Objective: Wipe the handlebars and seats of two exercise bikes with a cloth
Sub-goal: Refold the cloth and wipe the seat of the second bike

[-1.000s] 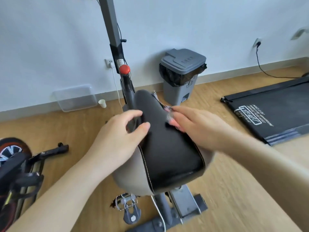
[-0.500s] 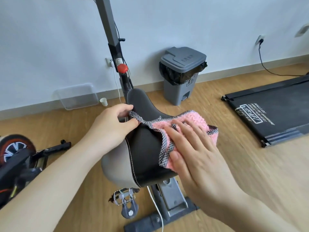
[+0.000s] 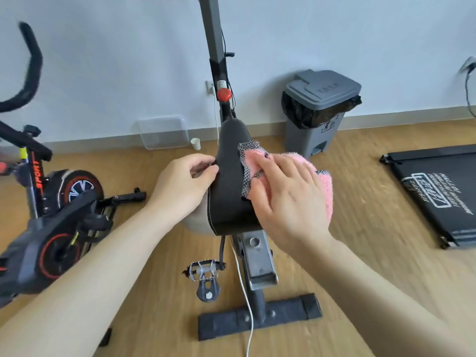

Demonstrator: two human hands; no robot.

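On the black bike seat [image 3: 230, 181], the right hand [image 3: 288, 199] lies flat with fingers spread, pressing a pink cloth [image 3: 313, 176] against the seat's right edge. The left hand [image 3: 184, 186] pinches the seat's left edge with curled fingers. Both forearms reach forward. A second bike [image 3: 55, 202] at left carries unreadable red lettering.

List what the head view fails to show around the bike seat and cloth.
- Seat: right side hidden under the pink cloth and right hand.
- Handlebars of this bike: cut off by the top edge.
- Second bike: blurred, cut by the left edge.
- Bin label: too small to read.
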